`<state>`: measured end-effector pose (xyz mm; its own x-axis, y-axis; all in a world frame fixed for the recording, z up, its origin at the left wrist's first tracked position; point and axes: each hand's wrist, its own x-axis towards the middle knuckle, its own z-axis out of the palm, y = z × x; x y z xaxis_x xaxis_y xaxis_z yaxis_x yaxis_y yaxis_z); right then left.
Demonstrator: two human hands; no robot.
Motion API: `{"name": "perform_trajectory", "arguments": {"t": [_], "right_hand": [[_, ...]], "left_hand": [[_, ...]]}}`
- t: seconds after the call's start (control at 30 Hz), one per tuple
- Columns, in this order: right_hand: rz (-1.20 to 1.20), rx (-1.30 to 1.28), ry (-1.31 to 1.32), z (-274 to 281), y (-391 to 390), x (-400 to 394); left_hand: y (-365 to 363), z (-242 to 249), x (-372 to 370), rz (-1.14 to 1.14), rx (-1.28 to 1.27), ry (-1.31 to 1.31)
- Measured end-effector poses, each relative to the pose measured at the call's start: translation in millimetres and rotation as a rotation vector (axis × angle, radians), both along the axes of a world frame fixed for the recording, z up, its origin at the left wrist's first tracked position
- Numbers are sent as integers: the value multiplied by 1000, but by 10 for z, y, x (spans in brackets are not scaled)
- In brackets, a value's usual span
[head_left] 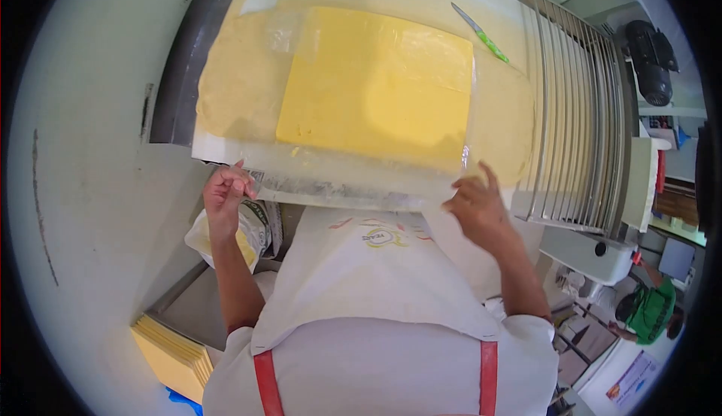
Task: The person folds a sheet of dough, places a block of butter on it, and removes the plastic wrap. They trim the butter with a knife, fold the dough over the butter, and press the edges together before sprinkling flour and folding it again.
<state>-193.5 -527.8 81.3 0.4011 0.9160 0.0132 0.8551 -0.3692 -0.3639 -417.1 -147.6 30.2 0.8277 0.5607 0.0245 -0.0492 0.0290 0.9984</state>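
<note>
A yellow rectangular slab (pixel 376 85) lies on a wide sheet of pale dough (pixel 241 77) on the table. Clear plastic film (pixel 338 183) covers the slab's near side and hangs toward the table's front edge. My left hand (pixel 229 188) is closed in a pinch at the film's near left corner. My right hand (pixel 479 204) pinches the film near its right end, with one finger raised. The fingertips are partly hard to make out. A knife with a green handle (pixel 492 46) rests on the far right of the dough, away from both hands.
A metal rack (pixel 579 115) stands along the right side. Below left are an open white sack (pixel 252 239) and a stack of yellow slabs (pixel 173 359). A dark motor (pixel 652 62) is at far right. A person in green (pixel 653 311) is at lower right.
</note>
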Motion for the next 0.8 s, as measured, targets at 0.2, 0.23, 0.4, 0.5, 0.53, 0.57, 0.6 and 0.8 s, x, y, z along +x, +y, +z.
{"name": "perform_trajectory", "arguments": {"t": [0.2, 0.23, 0.4, 0.5, 0.53, 0.57, 0.6, 0.8], "right_hand": [[-204, -65, 45, -304, -53, -818], [-267, -52, 104, -271, -35, -876], [-521, 255, 97, -104, -9, -902], [-643, 389, 14, -3, 58, -610], [-635, 392, 23, 46, 152, -469], [-628, 397, 29, 87, 262, -301], [-622, 406, 33, 106, 383, -105], [-430, 349, 46, -189, 1489, 1087]], "left_hand": [[166, -348, -256, -193, 43, 334], [206, -381, -247, -237, 23, 410], [494, -201, 193, -12, 475, 342], [814, -120, 1002, 61, 712, 157], [919, -167, 1336, 86, 779, 44], [1031, -191, 1647, 54, 909, -32], [1144, -195, 1918, 20, 1041, -111], [1367, 5, 2839, -169, 1041, -134]]}}
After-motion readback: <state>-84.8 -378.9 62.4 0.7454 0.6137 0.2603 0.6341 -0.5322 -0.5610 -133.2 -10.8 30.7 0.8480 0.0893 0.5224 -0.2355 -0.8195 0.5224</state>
